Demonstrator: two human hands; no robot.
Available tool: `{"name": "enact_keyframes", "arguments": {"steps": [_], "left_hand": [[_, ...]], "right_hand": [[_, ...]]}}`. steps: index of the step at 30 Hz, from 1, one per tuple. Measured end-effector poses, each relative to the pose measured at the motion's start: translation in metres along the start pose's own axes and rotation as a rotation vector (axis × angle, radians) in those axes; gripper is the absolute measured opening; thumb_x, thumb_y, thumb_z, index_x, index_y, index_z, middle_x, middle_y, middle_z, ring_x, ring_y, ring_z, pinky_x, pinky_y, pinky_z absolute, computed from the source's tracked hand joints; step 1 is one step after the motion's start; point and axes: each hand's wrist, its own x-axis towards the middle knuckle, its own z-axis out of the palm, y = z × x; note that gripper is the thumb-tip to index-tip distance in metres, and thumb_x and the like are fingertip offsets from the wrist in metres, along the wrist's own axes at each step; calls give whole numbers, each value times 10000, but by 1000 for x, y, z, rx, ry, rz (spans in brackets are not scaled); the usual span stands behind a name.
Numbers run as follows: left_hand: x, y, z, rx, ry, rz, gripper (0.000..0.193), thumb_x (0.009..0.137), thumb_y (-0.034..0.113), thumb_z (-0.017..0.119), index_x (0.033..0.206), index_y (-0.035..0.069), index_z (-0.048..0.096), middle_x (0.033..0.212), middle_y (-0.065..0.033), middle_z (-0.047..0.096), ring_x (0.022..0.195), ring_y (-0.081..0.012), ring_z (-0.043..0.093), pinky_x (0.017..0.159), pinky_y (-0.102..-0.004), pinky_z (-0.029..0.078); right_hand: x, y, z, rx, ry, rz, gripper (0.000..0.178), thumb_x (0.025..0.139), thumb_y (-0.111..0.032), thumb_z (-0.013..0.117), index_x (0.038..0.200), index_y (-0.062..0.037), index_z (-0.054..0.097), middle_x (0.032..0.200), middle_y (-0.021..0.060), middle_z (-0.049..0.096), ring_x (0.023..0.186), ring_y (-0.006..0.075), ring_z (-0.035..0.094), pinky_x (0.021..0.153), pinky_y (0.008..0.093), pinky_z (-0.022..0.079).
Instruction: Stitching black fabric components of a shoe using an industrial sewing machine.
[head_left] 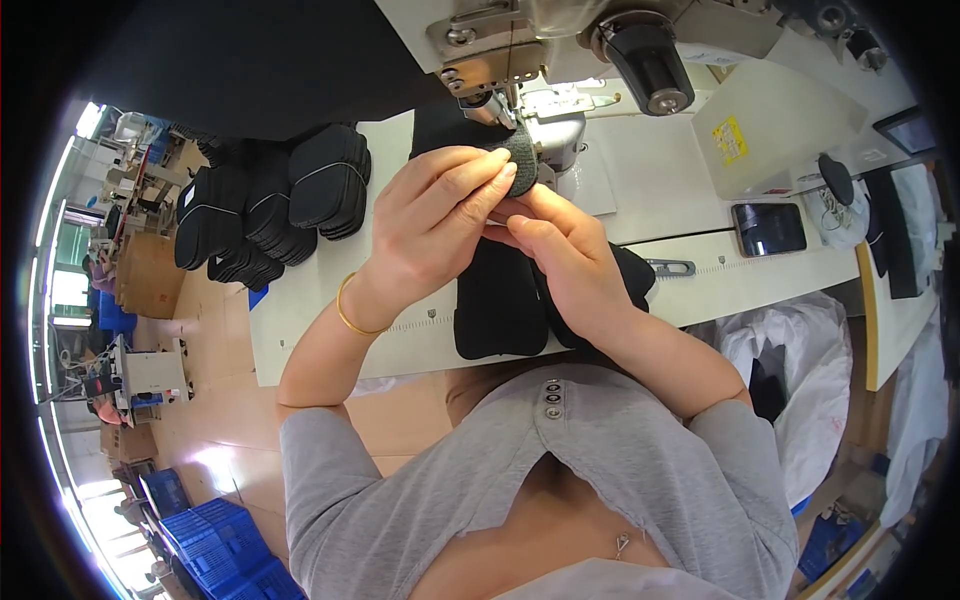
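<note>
Nearest my camera is the wearer's grey shirt [640, 470], filling the lower middle of the frame. Above it, at upper centre, both hands meet at a small dark cloth piece [524, 172] just under the head of the sewing machine [490, 75]. I see the left hand [440, 212] pinching its edge between thumb and fingertips, and the right hand [568, 255] grasping its lower end with curled fingers; I judge the double grip keeps the edge flat and steady close to the needle area. I can't tell whether the cloth touches the needle.

Black cloth panels [500, 312] lie below the hands in the centre, draped over the edge of the white table [300, 325], perhaps for easy reach. At left of centre, stacks of black pieces [330, 185] are tied with bands, probably so they stay together. Right of centre, a grey cutter [672, 268] and a phone [768, 228] rest to one side, seemingly out of the way of the work.
</note>
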Motion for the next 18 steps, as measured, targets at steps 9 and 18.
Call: {"name": "enact_keyframes", "arguments": {"steps": [9, 18], "left_hand": [[2, -8, -11, -58, -94, -28, 350, 648, -45, 700, 996, -34, 735, 1026, -103, 708, 905, -257, 679, 745, -310, 594], [-1, -19, -8, -74, -89, -15, 380, 620, -20, 695, 1000, -25, 723, 1026, -107, 704, 918, -259, 681, 726, -319, 597]], "right_hand": [[1, 3, 16, 115, -3, 31, 474, 953, 16, 450, 1420, 64, 392, 1357, 117, 529, 1281, 185, 509, 1056, 341, 442], [10, 0, 21, 70, -5, 15, 529, 943, 16, 402, 1462, 84, 319, 1443, 177, 459, 1363, 251, 453, 1100, 394, 425]]}}
